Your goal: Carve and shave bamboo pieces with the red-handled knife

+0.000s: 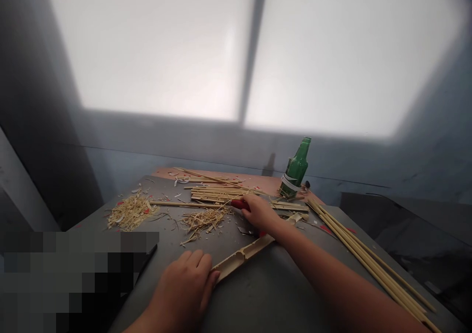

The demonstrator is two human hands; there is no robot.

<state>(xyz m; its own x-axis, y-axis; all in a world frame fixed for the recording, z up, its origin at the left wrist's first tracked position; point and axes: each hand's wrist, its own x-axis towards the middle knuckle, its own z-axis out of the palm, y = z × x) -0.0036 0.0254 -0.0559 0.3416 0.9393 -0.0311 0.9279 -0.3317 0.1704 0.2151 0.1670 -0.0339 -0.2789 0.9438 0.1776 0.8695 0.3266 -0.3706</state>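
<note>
My left hand (186, 281) is closed round the near end of a split bamboo piece (236, 260), whose hollow side faces up. The piece slants up to the right across the grey table, passing under my right forearm. My right hand (258, 211) is closed on a red handle (240, 204), above the middle of the table. Whatever the handle belongs to is mostly hidden. Just left of that hand is a small heap of bamboo shavings (206, 220). A thin bamboo stick (184, 204) lies behind the heap.
A green bottle (297, 168) with a white band stands at the back right. Long bamboo sticks (361, 249) run down the right side. More sticks (217, 192) lie at the back. A larger shavings pile (131, 211) is at the left of the table (254, 303).
</note>
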